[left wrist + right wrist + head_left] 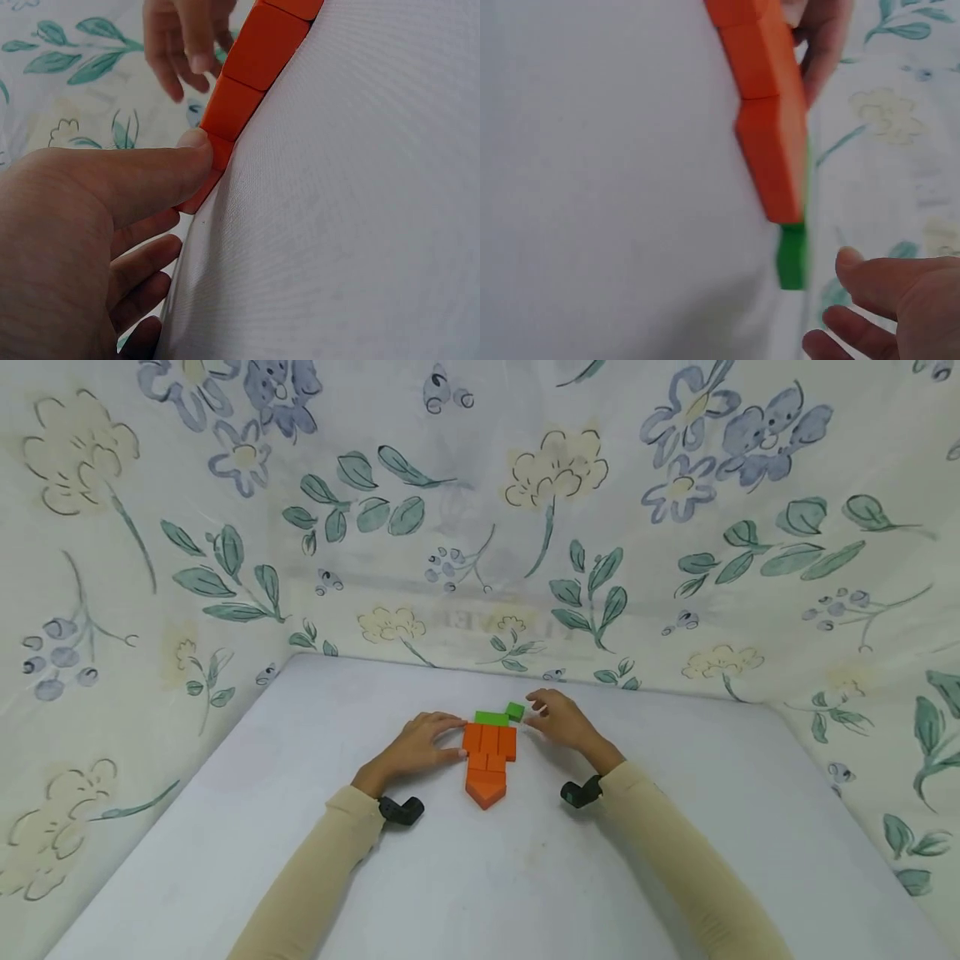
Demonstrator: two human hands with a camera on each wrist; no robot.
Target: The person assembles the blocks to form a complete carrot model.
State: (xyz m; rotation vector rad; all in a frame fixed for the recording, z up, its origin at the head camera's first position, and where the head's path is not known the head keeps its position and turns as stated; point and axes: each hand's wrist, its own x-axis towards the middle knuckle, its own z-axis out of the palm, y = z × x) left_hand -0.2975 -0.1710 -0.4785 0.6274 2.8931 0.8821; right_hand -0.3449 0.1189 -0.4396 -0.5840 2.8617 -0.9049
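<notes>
Orange blocks (489,740) lie flat against one another in a carrot-like shape, with a pointed orange block (486,793) at the near end. Along their far edge is a long green block (491,719), and a small green block (515,711) sits turned at its right corner. My left hand (420,745) rests by the left side of the orange blocks, fingers spread, its thumb (196,142) against an orange side. Just right of the small green block, my right hand (562,718) hovers with fingers loosely bent. In the right wrist view a gap shows between its thumb and the small green block (792,259).
A white tabletop (480,885) carries the blocks, which lie near its back edge. Flower-patterned cloth (480,543) rises behind and at both sides. Each wrist wears a black camera, one of them the left-wrist camera (402,811).
</notes>
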